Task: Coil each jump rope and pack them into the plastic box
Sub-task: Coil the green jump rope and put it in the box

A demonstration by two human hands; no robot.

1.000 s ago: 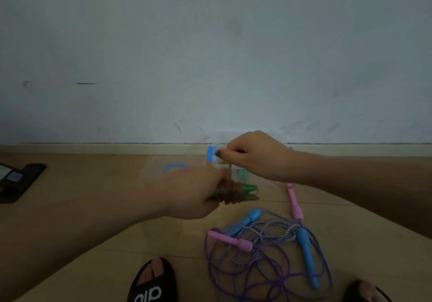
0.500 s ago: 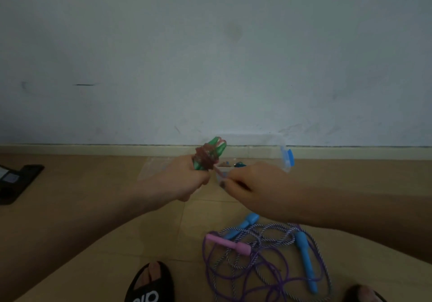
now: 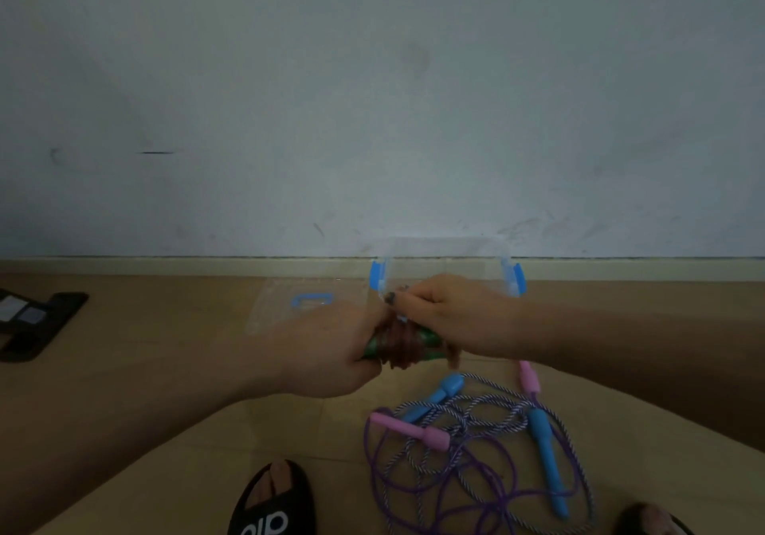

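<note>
My left hand (image 3: 331, 352) grips the green handles of a jump rope (image 3: 397, 344), with its brownish cord wound around them. My right hand (image 3: 447, 319) pinches that cord just above the handles; a short end hangs below the wrist. Directly behind both hands stands the clear plastic box (image 3: 447, 253) with blue latches, open at the top. On the floor lie two loose, tangled ropes: one with blue handles (image 3: 546, 447) and a striped cord, one with pink handles (image 3: 410, 429) and a purple cord.
The box's clear lid (image 3: 306, 307) with a blue handle lies flat on the floor left of the box. A dark flat object (image 3: 37, 323) sits at the far left. My sandalled feet (image 3: 273, 501) are at the bottom edge. A wall and skirting board close off the back.
The green-handled bundle has come down from in front of the box to a level position. My right hand moved up and over it, back onto the cord.
</note>
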